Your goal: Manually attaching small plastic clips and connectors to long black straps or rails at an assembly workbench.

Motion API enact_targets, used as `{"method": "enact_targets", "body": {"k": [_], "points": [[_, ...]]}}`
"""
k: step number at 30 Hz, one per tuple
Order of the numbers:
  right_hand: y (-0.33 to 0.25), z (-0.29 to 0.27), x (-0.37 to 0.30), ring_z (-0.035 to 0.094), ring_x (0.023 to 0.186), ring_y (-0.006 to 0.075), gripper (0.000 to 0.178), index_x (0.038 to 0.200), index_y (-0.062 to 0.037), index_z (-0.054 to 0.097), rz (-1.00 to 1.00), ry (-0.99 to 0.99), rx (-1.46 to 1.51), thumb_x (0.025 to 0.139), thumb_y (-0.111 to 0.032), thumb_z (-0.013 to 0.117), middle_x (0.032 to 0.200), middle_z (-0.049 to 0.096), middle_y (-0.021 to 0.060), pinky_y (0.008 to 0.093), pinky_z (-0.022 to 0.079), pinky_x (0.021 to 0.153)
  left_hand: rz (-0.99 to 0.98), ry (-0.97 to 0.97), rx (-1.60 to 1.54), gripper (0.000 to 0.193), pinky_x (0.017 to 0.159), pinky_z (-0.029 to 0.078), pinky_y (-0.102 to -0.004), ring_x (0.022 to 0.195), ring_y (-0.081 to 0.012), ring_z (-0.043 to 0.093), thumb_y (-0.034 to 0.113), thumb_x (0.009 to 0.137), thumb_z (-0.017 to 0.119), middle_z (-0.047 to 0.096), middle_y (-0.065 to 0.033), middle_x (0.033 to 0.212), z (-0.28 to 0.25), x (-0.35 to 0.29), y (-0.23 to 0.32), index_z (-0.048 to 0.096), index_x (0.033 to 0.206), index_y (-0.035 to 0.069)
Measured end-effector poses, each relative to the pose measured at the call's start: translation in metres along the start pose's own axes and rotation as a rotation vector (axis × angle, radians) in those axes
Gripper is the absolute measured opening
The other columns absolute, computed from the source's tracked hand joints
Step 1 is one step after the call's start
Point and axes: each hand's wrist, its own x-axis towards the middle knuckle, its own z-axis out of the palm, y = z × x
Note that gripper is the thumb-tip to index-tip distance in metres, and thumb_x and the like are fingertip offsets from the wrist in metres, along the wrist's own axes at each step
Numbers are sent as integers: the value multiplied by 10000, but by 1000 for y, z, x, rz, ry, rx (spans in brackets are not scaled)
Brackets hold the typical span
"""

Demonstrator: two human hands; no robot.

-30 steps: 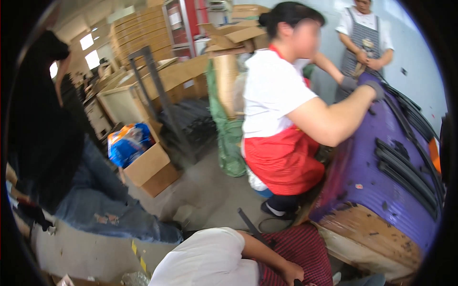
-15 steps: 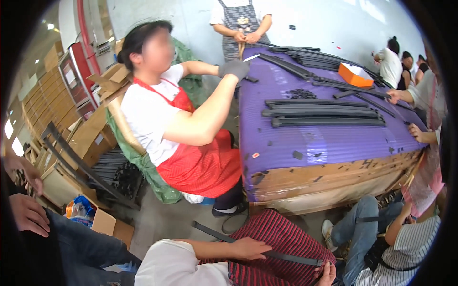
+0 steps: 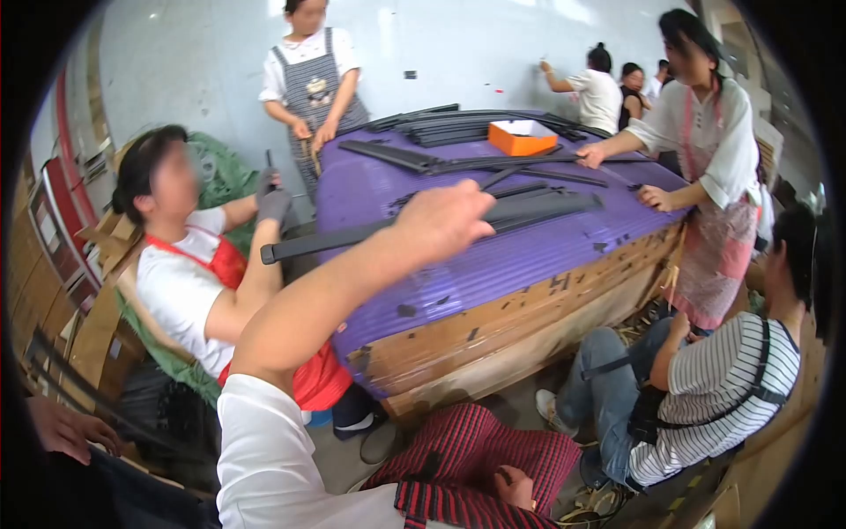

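Observation:
My left hand reaches out over the purple-covered table, its fingers bent round a long flat black strip. The strip runs beneath my forearm, and its far part blurs above the other strips. How the fingers grip it is partly hidden by the back of the hand. Low in my lap, my right hand rests curled on my red-and-black striped apron. A small dark bit shows at its fingers, too small to name.
The purple table holds stacked black strips and an orange box. A person in a red apron sits at left, near my arm. Others stand behind and at right; one in a striped shirt sits at right.
The strip has gone from across my lap up over the table with my left hand. My right hand has let go of its end and moved left. The view has turned right.

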Motion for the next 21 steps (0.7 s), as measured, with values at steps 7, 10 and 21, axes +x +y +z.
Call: {"method": "enact_targets", "body": {"k": [7, 10, 21], "points": [[-5, -16, -1, 627, 729, 248, 197, 853, -24, 639, 166, 38, 35, 708, -158, 638, 789, 631, 152, 320, 494, 674, -122, -47, -61, 333, 773, 432, -416, 916, -311, 540, 285, 778, 580, 556, -127, 961, 75, 62, -70, 550, 1055, 102], [0, -27, -5, 629, 730, 212, 223, 891, -50, 647, 291, -21, 54, 708, -177, 652, 802, 637, 128, 315, 499, 649, -149, -125, -43, 349, 779, 439, -417, 944, -311, 538, 304, 782, 575, 559, -137, 984, 109, 80, -79, 552, 1075, 117], [-64, -90, 18, 549, 945, 333, 230, 986, -16, 597, 169, 129, -47, 786, -128, 582, 1031, 570, 197, 329, 424, 833, -341, -157, -133, 321, 742, 448, -422, 850, -348, 565, 356, 808, 502, 611, -167, 866, 136, 84, -90, 626, 936, 88]]}}
